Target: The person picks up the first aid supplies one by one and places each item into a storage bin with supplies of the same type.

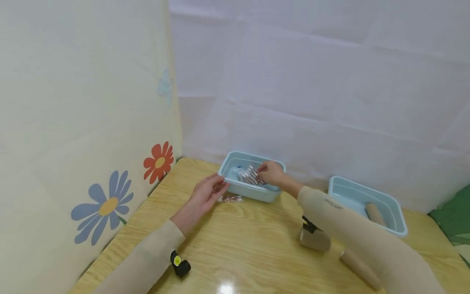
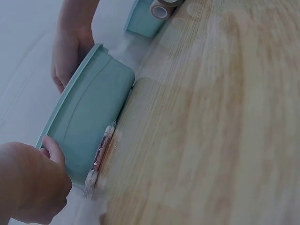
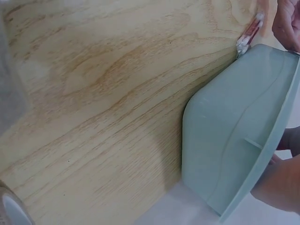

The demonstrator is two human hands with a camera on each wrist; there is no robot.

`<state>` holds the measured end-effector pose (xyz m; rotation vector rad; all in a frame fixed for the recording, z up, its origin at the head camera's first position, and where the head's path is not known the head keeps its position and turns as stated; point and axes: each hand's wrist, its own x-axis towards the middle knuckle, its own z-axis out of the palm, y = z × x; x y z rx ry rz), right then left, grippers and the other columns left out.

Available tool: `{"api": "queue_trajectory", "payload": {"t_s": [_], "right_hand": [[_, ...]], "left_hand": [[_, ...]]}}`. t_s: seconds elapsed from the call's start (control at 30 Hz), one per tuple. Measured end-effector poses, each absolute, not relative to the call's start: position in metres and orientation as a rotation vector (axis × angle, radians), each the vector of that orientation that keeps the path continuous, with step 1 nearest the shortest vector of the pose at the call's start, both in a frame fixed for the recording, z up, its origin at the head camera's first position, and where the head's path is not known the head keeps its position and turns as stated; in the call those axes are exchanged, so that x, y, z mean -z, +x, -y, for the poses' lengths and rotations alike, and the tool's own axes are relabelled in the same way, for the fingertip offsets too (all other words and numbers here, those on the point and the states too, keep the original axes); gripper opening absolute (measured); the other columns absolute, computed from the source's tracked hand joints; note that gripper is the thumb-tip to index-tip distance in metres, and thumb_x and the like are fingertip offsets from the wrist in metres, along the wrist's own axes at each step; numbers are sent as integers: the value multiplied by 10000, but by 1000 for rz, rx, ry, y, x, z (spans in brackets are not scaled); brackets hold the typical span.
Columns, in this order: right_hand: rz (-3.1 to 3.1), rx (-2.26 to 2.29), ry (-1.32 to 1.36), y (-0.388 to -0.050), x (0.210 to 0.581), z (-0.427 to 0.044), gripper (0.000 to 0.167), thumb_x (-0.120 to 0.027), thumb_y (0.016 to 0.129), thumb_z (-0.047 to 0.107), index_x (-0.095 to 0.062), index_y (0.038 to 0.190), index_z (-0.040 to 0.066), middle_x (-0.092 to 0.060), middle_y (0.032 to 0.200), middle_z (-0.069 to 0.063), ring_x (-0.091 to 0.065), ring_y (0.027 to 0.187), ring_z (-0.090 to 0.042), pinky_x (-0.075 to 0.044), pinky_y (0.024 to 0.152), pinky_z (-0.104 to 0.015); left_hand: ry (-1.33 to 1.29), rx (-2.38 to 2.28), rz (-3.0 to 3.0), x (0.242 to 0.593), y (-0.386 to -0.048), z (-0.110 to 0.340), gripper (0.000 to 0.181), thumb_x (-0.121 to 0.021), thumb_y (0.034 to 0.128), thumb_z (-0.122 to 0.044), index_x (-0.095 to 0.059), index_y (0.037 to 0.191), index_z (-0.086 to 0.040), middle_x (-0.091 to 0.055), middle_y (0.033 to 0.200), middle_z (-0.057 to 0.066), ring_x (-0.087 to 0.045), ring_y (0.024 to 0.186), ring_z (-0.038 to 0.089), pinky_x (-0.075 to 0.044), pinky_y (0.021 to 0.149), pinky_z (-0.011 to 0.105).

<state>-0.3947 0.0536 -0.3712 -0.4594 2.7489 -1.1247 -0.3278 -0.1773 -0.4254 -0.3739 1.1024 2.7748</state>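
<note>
- Soft, even light fills the head view; white glare [image 1: 225, 288] sits toward the near edge of the bench [image 1: 238, 245].
- Wrist views look dimmer, greyer.
- Right wrist: faint shadow [image 3: 169, 157] beside the tub [image 3: 225, 126].

Tub and hands at the table's edge. The pale blue-green tub [image 3: 225, 126] stands on the table [image 3: 108, 93], one end at its edge. My left hand [image 3: 287, 26] touches the rim; my right hand [image 3: 280, 185] is beyond it, fingers hidden. A clear packet [image 3: 251, 35] lies just beside the tub; a roll [image 3: 13, 208], partly visible, lies well apart.
</note>
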Motion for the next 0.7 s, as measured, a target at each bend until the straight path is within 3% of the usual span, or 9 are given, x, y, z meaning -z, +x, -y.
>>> {"api": "queue_trajectory", "payload": {"t_s": [0.23,0.5,0.7], "right_hand": [[-2705,1085,-518,-395,372,-54,290,-585,947,-11,-631,1200,-145,-703,1075,-234,-710,949,-335,-574,833,-369],[-2803,916,-706,-391,363,-55,271,-604,943,52,-691,1138,-115,-713,1076,-199,-663,1036,-326,-540,902,-391],[-2792,894,-762,-386,357,-60,288,-586,987,72,-667,1204,-99,-687,1154,-201,-636,1102,-342,-525,941,-431]], "left_hand": [[-362,-2759,-1102,427,-327,176,554,-588,998,49,-371,1508,37,-495,1230,175,-607,1048,220,-509,981,324],[-383,-2751,-1088,425,-331,175,550,-596,988,63,-402,1500,20,-470,1307,193,-588,1108,241,-527,956,325],[-392,-2739,-1051,424,-335,175,530,-590,1000,41,-403,1495,27,-487,1289,185,-598,1089,241,-529,957,340]]}}
